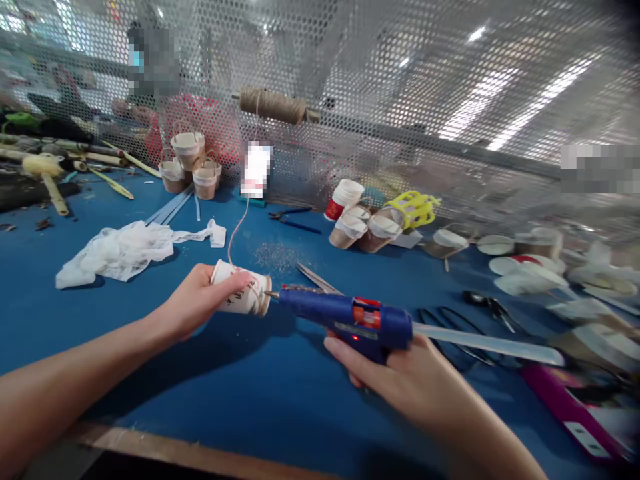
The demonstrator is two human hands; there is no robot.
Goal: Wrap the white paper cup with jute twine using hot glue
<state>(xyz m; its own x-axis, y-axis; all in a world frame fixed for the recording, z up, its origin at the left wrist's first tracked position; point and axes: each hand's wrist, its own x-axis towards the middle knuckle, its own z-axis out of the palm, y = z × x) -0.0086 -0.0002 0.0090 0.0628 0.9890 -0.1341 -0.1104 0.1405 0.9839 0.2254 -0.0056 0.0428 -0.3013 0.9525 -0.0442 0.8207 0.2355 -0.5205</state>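
My left hand point(205, 293) is wrapped round a white paper cup point(237, 303) with dark printing, tipped on its side above the blue table. Brown twine point(235, 230) runs down to the cup from a spool point(273, 105) on the mesh panel, and some twine lies round the cup's right end. A blue hot glue gun point(330, 317) is gripped in my right hand point(385, 373), its red light lit. Its nozzle points left, at the cup's right end; whether it touches I cannot tell. A clear glue stick point(490, 343) sticks out of the gun's back.
Scissors point(317, 277) lie just behind the glue gun. Blue-handled pliers point(295, 219) rest farther back. White lace fabric point(120, 250) is heaped at left, with twine-wrapped cups point(205, 180) behind it. More cups point(383, 230) and a purple power strip point(575, 410) are at right.
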